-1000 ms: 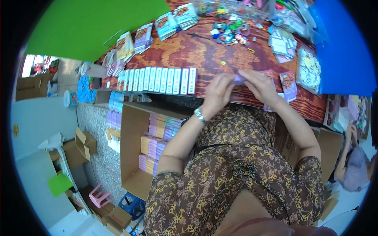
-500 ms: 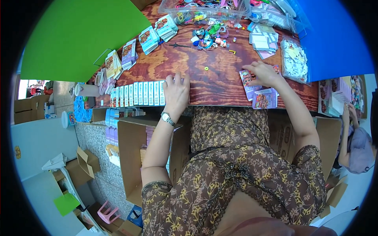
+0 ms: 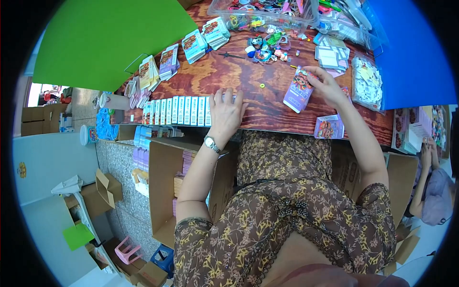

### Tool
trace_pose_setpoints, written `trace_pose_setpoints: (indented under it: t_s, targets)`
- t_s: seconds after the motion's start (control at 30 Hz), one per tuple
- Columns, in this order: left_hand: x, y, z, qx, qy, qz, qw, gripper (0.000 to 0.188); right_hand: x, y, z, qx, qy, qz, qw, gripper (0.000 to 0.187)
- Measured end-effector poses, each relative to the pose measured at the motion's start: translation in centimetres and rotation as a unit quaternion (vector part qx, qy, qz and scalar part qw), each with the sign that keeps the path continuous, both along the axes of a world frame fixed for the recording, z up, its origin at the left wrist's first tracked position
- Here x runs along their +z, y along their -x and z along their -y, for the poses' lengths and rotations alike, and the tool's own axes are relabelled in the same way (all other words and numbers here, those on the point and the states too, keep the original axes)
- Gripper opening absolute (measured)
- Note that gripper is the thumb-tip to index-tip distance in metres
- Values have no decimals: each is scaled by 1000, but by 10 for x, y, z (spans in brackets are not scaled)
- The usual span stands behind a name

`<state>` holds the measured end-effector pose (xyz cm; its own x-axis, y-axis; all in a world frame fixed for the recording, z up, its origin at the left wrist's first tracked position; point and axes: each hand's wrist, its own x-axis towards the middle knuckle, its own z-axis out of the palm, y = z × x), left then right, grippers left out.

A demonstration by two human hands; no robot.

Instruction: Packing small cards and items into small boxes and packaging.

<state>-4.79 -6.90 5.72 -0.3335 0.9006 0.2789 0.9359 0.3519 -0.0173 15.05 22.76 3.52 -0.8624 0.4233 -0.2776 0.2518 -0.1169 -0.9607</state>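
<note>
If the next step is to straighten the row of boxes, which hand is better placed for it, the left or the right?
Probably the left hand: it is at the right end of the row of boxes, while the right hand is farther away and holds a purple carton.

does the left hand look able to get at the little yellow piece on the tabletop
Probably yes: from the right end of the row of boxes, the left hand seems to have only bare tabletop between it and the yellow piece.
</note>
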Motion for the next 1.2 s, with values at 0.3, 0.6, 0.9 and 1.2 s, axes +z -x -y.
trace_pose_setpoints:
  t_s: [0.3,0.6,0.9,1.2]
  targets:
    - [9,-66,-56,-153,-241,308,908,119,17,14,76,-19,328,-88,940,43]
    - [-16,-73,-66,-90,-316,384,863,79,19,9,20,139,-185,9,973,40]
    - [-39,-87,-66,-1,-263,442,857,78,-18,12,-85,-148,-530,406,730,72]
    - [-52,-85,-63,46,-222,484,845,78,-48,-11,-117,-205,-512,252,795,40]
